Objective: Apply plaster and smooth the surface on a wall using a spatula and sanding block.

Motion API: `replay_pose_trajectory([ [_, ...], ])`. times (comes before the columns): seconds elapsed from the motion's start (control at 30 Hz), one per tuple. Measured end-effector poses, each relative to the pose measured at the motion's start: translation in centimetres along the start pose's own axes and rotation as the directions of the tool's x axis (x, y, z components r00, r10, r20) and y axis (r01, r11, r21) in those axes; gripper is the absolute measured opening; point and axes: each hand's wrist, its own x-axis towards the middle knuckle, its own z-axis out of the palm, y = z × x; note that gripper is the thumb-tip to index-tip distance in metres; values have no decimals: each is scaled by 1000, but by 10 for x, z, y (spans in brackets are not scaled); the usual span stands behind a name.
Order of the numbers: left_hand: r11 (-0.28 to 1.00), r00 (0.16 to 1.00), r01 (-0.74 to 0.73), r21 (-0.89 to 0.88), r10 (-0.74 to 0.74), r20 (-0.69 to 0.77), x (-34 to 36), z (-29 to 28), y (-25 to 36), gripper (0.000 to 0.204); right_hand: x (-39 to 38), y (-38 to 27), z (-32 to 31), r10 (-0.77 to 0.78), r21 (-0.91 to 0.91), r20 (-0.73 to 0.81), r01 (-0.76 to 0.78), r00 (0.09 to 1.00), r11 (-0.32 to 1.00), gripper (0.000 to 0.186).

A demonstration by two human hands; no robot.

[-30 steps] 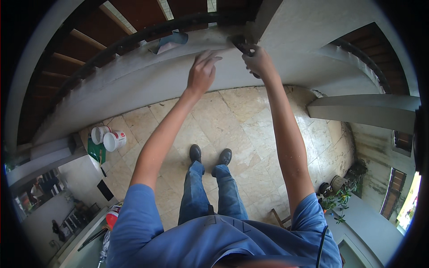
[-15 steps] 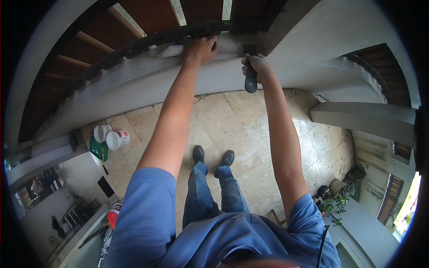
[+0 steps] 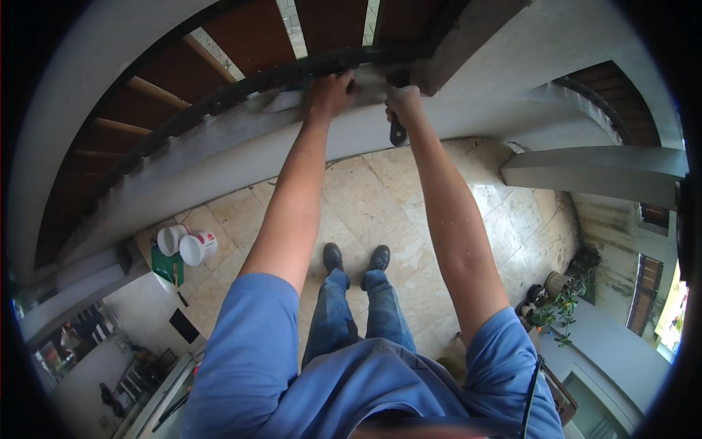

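Note:
My left hand (image 3: 330, 94) reaches to the grey ledge (image 3: 263, 117) beside the dark railing base (image 3: 278, 72), its bent fingers blurred; whether they hold anything is unclear. To its right, my right hand (image 3: 404, 102) grips a black-handled tool, perhaps a scraper (image 3: 398, 133), with its dark head up against the ledge near the corner of a pale column (image 3: 475, 51). A small crumpled pale piece (image 3: 281, 101) lies on the ledge left of my left hand. Brown slats (image 3: 248, 36) with narrow gaps rise above the ledge.
Two white buckets (image 3: 197, 247) stand by a green sheet (image 3: 164, 267) on the tiled floor (image 3: 358, 197) at lower left. A grey beam (image 3: 589, 170) juts in at right, above potted plants (image 3: 552, 307). My shoes (image 3: 333, 256) are below my arms.
My left hand has moved up to the railing base since a second ago, then slightly down. My right hand turned the tool handle downward, then shifted a little left.

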Motion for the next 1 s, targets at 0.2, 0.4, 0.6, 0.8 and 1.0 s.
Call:
replay_pose_trajectory([
  [0.2, 998, 998, 38, -55, -35, 45, -2, 1, 0, 22, -10, 16, 0, -363, -610, -130, 215, 923, 763, 24],
  [0.4, 998, 993, 44, -38, -39, 110, -5, -4, -3, 25, -28, 8, 7, -390, -709, -188, 151, 901, 689, 21],
  [0.6, 996, 988, 61, -59, -52, 144, 4, -4, -3, 28, -23, 11, 10, -479, -765, -161, 198, 863, 613, 22],
  [0.8, 1000, 995, 22, -21, -20, 97, -3, -1, 2, 26, -33, 10, 16, -447, -793, -212, 115, 869, 599, 21],
  [1.0, 1000, 999, 13, 14, -13, 46, 1, 2, -4, 24, -39, 15, 18, -469, -789, -180, 158, 865, 594, 20],
])
